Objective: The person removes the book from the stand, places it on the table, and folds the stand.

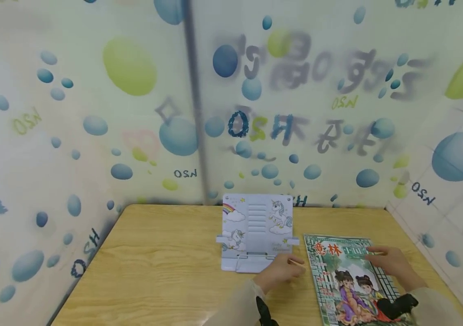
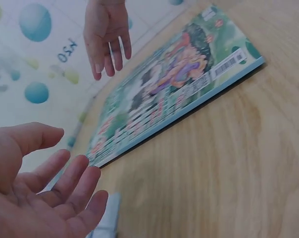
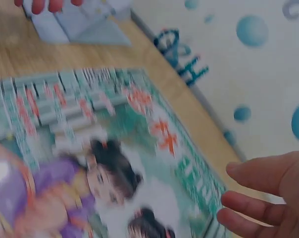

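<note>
A magazine (image 1: 327, 267) with two illustrated girls on its green cover lies flat at the right of the table. My right hand (image 1: 392, 265) is over its right edge, fingers relaxed and holding nothing; in the right wrist view the right hand (image 3: 268, 193) hovers by the cover's top corner. Between the magazine and a white unicorn-print book stand (image 1: 258, 226) is my left hand (image 1: 282, 271), its front part overlapping the stand's lower right corner in the head view. The left wrist view shows the left hand (image 2: 45, 188) with loosely bent fingers, apart from the magazine's spine (image 2: 189, 111).
The wooden table (image 1: 154, 262) reaches back to a wall (image 1: 154, 113) printed with blue and green bubbles. Similar patterned walls rise at the left and right sides. The book stand leans upright near the back edge, with clips at both sides and a wire holder below.
</note>
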Demonstrator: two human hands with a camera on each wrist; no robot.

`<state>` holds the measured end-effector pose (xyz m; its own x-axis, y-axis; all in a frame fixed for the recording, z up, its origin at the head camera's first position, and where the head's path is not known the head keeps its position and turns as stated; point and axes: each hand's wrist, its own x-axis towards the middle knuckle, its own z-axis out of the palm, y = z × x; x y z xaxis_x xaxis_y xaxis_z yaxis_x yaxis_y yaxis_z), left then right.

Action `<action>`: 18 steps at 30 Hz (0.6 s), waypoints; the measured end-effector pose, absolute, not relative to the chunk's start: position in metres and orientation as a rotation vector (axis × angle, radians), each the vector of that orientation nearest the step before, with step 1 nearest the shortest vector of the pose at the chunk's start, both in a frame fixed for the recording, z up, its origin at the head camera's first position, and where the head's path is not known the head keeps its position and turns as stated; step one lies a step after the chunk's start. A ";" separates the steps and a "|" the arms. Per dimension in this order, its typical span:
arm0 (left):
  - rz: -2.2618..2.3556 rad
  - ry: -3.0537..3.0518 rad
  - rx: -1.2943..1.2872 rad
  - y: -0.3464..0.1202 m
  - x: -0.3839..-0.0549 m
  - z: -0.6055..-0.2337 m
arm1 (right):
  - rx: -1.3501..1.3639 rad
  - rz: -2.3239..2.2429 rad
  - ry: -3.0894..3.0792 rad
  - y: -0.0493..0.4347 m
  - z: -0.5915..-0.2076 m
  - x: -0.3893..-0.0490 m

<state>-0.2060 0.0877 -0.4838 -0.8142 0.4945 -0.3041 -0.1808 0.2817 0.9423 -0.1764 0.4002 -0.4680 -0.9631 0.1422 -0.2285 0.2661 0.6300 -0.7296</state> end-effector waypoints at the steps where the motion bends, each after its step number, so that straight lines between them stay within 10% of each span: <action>1: 1.589 2.001 0.302 0.081 -0.207 -0.481 | 0.321 -1.268 2.683 0.391 -0.466 -0.179; 18: 1.725 2.224 0.349 -0.022 -0.244 -0.444 | 0.025 -1.519 2.675 0.264 -0.441 -0.220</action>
